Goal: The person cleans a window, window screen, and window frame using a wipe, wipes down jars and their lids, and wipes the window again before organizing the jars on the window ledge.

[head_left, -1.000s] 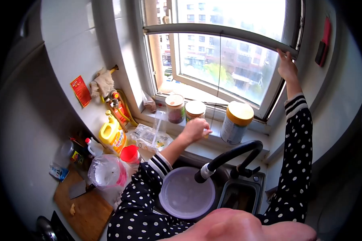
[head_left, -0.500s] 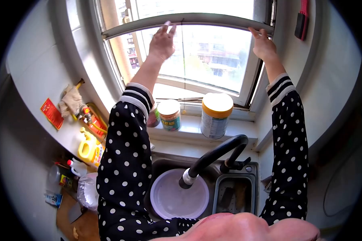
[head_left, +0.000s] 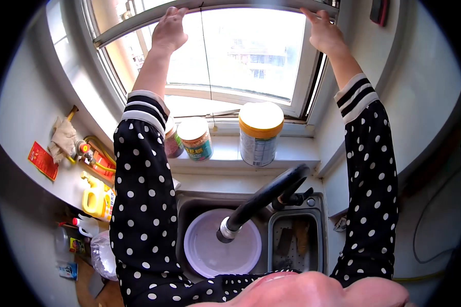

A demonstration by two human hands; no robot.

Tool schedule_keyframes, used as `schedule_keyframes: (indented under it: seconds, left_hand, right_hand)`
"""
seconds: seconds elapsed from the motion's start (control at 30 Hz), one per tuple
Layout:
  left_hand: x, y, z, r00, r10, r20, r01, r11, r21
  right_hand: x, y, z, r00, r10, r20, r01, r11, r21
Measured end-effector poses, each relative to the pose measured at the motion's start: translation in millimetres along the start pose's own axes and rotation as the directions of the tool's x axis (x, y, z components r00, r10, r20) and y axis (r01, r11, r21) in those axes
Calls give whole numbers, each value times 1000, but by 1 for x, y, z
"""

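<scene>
So the grey bar (head_left: 128,26) is a long, smooth rail across the window, looking bowed, with its left end lower in view and up against the window frame (head_left: 100,59). Just in from that end, the left hand (head_left: 170,31) has its fingers close together and bent onto the bar; can't tell how tightly it grips. Next, 1 thin cord (head_left: 206,56) hangs down in front of the glass, with open room between the 2 hands. Below the bar, 3 jars (head_left: 261,134) sit on the ledge, well apart from it. The right hand (head_left: 325,33) has 2 fingers spread apart, tips at the bar's lower edge, near its right end, with the side wall (head_left: 363,41) just beyond.
</scene>
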State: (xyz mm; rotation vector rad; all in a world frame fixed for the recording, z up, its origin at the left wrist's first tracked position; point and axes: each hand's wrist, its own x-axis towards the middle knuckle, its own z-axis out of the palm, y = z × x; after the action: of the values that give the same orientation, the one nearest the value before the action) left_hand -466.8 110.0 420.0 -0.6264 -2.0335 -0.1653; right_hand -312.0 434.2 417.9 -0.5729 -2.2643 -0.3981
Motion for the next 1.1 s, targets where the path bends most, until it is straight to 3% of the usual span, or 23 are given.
schedule_keyframes:
  seconds: [0.1,0.2,0.27,0.33,0.63,0.73,0.83,0.97,1.1]
  left_hand:
    - [-9,3,5,999,-39,-29,38,999,-31]
    - [-14,-12,35,989,49,-142,-53,998,-28]
    - [-22,-7,32,1000,-1,-9,1,1000,25]
    - [-30,9,8,980,-76,186,105,983,-153]
    - [-70,3,63,998,-60,36,68,963,-262]
    - [-86,6,70,997,-38,-61,25,978,-208]
    - [-105,26,43,975,-131,179,154,981,-121]
    - [-122,35,45,954,-129,272,138,990,-14]
    - [-136,42,50,957,-107,268,99,994,44]
  right_hand:
    - [-6,-7,-1,999,32,41,-33,999,42]
    - [-15,-8,6,999,16,39,-18,998,62]
    - [-15,-6,18,998,0,60,-3,999,50]
    - [-17,-3,26,994,-13,107,11,1000,17]
    - [-53,0,50,982,-120,149,123,992,-13]
    - [-67,1,62,976,-150,156,157,987,-33]
    - [-85,-2,71,969,-144,201,149,989,-8]
    - [-107,-6,86,963,-148,223,148,989,17]
    - [-122,-7,91,954,-179,239,177,984,29]
